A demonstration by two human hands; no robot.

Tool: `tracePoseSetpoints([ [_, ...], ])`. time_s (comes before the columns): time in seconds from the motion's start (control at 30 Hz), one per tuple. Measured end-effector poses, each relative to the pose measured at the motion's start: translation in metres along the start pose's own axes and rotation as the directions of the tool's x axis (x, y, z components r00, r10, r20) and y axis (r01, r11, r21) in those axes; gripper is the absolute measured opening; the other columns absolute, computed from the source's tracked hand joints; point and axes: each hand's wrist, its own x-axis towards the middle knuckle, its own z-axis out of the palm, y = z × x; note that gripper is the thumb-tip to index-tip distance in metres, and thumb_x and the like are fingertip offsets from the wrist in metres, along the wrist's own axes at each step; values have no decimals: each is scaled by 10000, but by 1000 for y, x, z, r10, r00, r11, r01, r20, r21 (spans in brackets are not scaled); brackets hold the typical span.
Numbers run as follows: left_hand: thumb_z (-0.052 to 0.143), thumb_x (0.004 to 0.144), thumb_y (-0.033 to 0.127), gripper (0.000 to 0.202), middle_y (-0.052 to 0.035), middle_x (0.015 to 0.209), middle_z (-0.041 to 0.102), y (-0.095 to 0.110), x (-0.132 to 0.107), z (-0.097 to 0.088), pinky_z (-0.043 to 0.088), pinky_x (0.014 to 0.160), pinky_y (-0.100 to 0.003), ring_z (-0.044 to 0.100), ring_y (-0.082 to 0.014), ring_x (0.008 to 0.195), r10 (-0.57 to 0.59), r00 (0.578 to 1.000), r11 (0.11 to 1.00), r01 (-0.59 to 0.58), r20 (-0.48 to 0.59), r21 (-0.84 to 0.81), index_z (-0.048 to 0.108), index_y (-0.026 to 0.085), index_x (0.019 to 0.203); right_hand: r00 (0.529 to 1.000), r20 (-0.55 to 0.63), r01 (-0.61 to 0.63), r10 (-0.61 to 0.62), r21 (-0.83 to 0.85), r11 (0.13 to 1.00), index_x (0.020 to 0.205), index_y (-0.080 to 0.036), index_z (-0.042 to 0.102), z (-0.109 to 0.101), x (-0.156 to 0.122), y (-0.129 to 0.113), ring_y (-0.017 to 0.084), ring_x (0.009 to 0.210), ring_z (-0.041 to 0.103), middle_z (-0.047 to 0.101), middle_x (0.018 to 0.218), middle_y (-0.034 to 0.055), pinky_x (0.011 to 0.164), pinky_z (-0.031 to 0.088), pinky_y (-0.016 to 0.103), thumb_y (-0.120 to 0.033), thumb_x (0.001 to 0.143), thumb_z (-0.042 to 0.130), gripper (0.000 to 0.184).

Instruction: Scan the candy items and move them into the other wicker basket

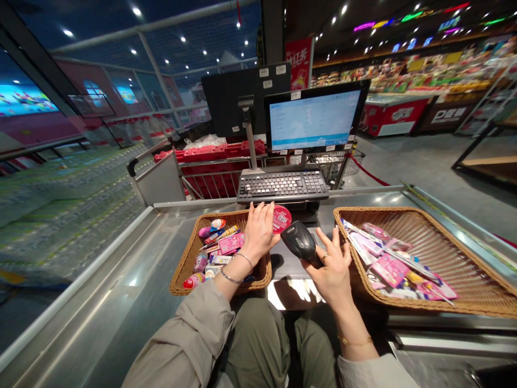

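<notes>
My left hand (260, 229) grips a red round-topped pack (281, 218) at its left side, fingers stretched along it and thumb below. The pack's underside is hidden. In my right hand (331, 267) is a black barcode scanner (299, 240), its head pointing left toward the red pack. Some right fingers stick out loosely, and the scanner's handle is mostly hidden by the hand. Under my left forearm stands a wicker basket (176, 277) of small sweets and toys. To the right of my right hand, a larger wicker basket (464, 253) holds pink and white packaged items (390, 269).
Behind the hands are a keyboard (283, 185) and a lit monitor (315, 118). A metal counter (121, 280) runs under both baskets. Beyond it stand a metal cart (210, 175) with red contents and, on the left, stacked bottle packs (72, 215).
</notes>
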Motion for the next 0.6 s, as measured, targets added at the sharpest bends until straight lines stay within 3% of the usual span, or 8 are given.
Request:
tracePoseSetpoints([
  [0.4,701,789,368,910,-218,1407,534,9,7,-5,191,1234,-603,428,-379,1385,14,1000,999,-15,-9,-33,278,28,1519,997,-76,-5,3,-19,1000,1076,-217,716,-8,3,6,379,1491,293,590,1417,138,1135,235,719,-342,834,664,277],
  [0.6,712,772,381,964,-212,1438,511,19,15,-4,191,1230,-617,420,-381,1394,12,999,997,-14,-31,-72,230,62,1544,993,-99,-67,62,-45,997,1072,-217,720,-16,3,10,383,1491,294,570,1441,128,1151,200,719,-357,827,673,286],
])
